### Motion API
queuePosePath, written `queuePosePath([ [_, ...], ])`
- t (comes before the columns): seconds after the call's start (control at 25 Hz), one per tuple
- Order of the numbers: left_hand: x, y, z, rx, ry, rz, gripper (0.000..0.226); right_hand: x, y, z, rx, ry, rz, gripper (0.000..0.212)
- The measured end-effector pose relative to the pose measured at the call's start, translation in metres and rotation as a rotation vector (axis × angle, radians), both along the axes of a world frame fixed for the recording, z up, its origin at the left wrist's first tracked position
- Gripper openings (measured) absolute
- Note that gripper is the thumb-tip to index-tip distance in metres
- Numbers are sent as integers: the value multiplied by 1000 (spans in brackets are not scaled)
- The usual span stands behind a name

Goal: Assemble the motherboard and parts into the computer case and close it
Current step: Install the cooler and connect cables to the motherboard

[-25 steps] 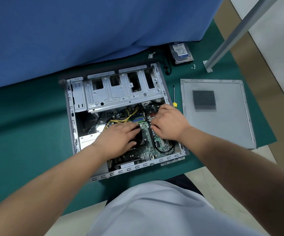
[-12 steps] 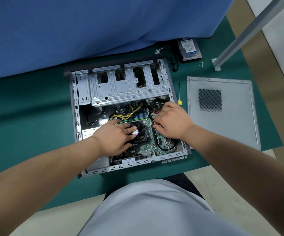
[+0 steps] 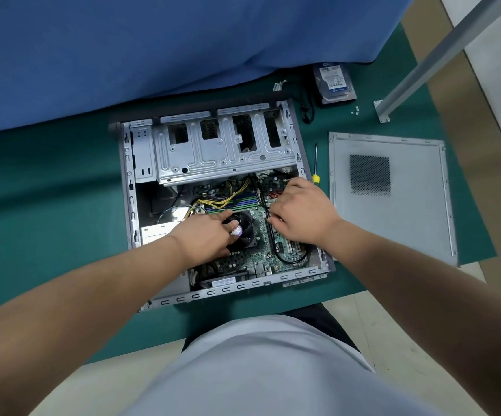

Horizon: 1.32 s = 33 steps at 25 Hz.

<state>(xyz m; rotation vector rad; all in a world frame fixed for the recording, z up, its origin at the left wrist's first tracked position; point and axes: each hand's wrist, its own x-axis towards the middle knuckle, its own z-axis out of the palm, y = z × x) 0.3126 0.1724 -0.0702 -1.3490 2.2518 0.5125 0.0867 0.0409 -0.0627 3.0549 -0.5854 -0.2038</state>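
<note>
The hard drive (image 3: 335, 82) at the far edge of the green mat (image 3: 48, 205) carries a white and blue label, but its print is too small to read. A white sticker strip (image 3: 223, 282) near the front edge of the computer case (image 3: 129, 187) and a round sticker on the cooling fan (image 3: 244, 228) also bear marks that cannot be read.

The case lies open on the mat with the motherboard (image 3: 252, 256) seated inside, below the metal drive cage (image 3: 222, 151). The left hand (image 3: 205, 238) rests on the fan, fingers stretched fairly straight over its hub. The right hand (image 3: 300, 216) sits over the right part of the board, fingers curled down beside a black cable (image 3: 288, 258); whether they pinch anything cannot be told.

The side panel (image 3: 393, 199) lies flat to the right of the case, and a screwdriver (image 3: 315, 166) with a yellow handle lies between them. A few small screws (image 3: 354, 110) sit near the foot of a metal post (image 3: 453, 52).

Compared with half a second ago, both hands keep nearly the same places on the fan and board, though more of the fan shows beside the left fingers. The case and loose parts lie as before.
</note>
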Motion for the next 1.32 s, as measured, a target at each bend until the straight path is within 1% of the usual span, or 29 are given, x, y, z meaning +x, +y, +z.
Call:
queuePosePath([
  [0.12, 1, 3, 0, -29, 48, 15, 49, 0, 1, 1, 2, 5, -8, 43],
  [0.24, 2, 5, 3, -110, 120, 29, 45, 0, 1, 1, -3, 9, -11, 42],
  [0.32, 1, 5, 3, -136, 147, 36, 48, 1, 1, 3, -3, 11, -13, 42],
  [0.44, 1, 6, 2, -111, 155, 45, 52, 1, 1, 4, -2, -5, -13, 40],
  [0.68, -2, 2, 1, -49, 144, 69, 54, 0, 2, 3, 15, -25, -14, 38],
  [0.8, -6, 0, -1, -25, 120, 80, 54, -3, 3, 6, 81, -61, -13, 36],
  [0.84, -7, -1, -1, -18, 118, 89, 54, -4, 1, 9, 124, -111, -24, 33],
  [0.88, -7, -2, -1, -11, 119, 99, 54, -4, -2, 12, 174, -186, -73, 32],
  [0.92, -7, -3, -1, -5, 123, 109, 54, -5, -7, 14, 218, -282, -173, 30],
  [0.96, -6, -3, -2, 0, 127, 116, 54, -7, -13, 16, 258, -396, -322, 30],
  [1.04, -6, -3, -3, 8, 134, 116, 54, -18, -26, 16, 377, -616, -707, 23],
  [1.08, -5, -3, -4, 11, 138, 119, 54, -26, -33, 13, 465, -660, -886, 18],
  [1.12, -5, -3, -4, 14, 143, 129, 54, -34, -40, 8, 553, -616, -1033, 14],
  [1.16, -4, -3, -4, 15, 149, 139, 54, -41, -46, 0, 617, -489, -1127, 12],
  [1.24, -5, -2, -5, 11, 160, 157, 53, -51, -53, -20, 719, -177, -1201, 17],
  [1.28, -5, -1, -5, 9, 165, 164, 53, -53, -54, -28, 758, -57, -1214, 20],
  [1.32, -5, -1, -6, 10, 169, 171, 53, -52, -54, -36, 777, 24, -1224, 21],
])
